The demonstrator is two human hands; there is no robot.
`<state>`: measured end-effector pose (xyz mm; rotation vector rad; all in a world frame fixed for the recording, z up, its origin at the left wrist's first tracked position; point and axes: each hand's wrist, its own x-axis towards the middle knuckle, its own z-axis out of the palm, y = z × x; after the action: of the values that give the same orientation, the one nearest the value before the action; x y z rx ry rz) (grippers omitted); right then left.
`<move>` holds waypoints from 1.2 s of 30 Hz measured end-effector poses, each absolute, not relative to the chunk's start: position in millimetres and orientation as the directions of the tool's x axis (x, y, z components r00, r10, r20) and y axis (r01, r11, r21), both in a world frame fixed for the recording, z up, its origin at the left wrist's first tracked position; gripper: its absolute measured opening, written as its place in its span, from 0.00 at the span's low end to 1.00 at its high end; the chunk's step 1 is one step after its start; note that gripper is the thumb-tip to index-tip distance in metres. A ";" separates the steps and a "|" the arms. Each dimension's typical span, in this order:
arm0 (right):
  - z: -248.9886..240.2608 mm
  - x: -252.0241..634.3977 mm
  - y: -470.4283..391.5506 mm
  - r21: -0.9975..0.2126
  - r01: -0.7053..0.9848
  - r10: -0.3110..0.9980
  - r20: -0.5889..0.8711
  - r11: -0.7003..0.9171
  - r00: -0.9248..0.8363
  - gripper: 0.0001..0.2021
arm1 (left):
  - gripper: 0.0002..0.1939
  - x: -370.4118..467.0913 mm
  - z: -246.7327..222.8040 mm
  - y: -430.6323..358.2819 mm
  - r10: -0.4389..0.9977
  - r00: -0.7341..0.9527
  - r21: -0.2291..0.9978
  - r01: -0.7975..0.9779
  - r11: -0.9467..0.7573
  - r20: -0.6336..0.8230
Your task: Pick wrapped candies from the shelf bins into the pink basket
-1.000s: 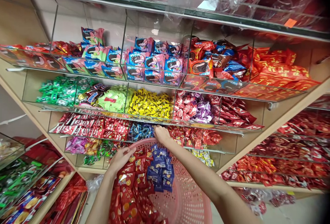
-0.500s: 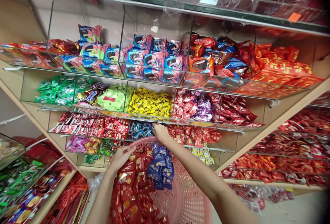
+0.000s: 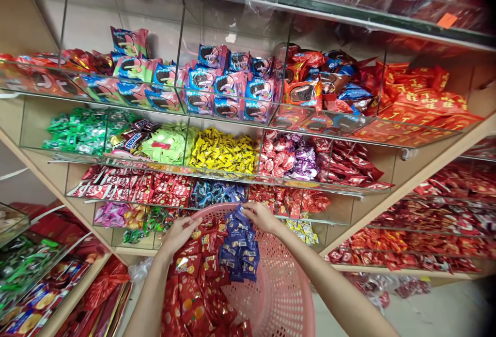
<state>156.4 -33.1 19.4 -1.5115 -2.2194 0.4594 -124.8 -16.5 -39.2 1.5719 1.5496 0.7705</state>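
Observation:
A round pink plastic basket [image 3: 284,285] with a holed wall stands in front of me. Red candy packets [image 3: 194,301] fill its left side, and a heap of small blue candy packets [image 3: 238,249] lies beside them. My left hand [image 3: 179,232] is closed on the basket's far left rim. Over the basket's far edge my right hand [image 3: 260,217] pinches a blue candy packet [image 3: 242,214], just above the heap. Behind the rim, a shelf compartment holds more dark blue packets [image 3: 217,193].
Shelves with clear dividers rise ahead, stocked with yellow candies [image 3: 225,151], green candies [image 3: 77,130] and cookie packs [image 3: 228,83]. Glass shelf edges [image 3: 217,172] jut out above the basket. Further racks of red packets [image 3: 437,223] stand at right.
My right hand has come back from the shelf compartment of dark blue packets to above the basket, with a blue candy packet in its fingers. My left hand stays on the rim.

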 end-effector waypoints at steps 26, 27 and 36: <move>31.1 120.5 -4.9 -0.039 0.997 0.989 0.139 0.063 -0.057 0.12 | 0.24 -123.3 -35.3 -18.3 0.992 0.060 0.857 0.510 0.068 -0.115; 32.5 115.8 1.6 -0.009 1.000 0.993 0.119 0.022 -0.021 0.12 | 0.24 -123.3 -34.7 -18.4 0.992 0.060 0.855 0.514 0.066 -0.112; 33.1 110.4 14.3 0.031 0.999 0.996 0.088 -0.005 0.002 0.14 | 0.24 -123.8 -28.5 -20.8 0.991 0.072 0.832 0.552 0.053 -0.111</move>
<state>110.4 14.3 33.1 -2.1951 -2.1878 -0.1306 -123.8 -20.8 -28.5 1.5953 1.5754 0.7348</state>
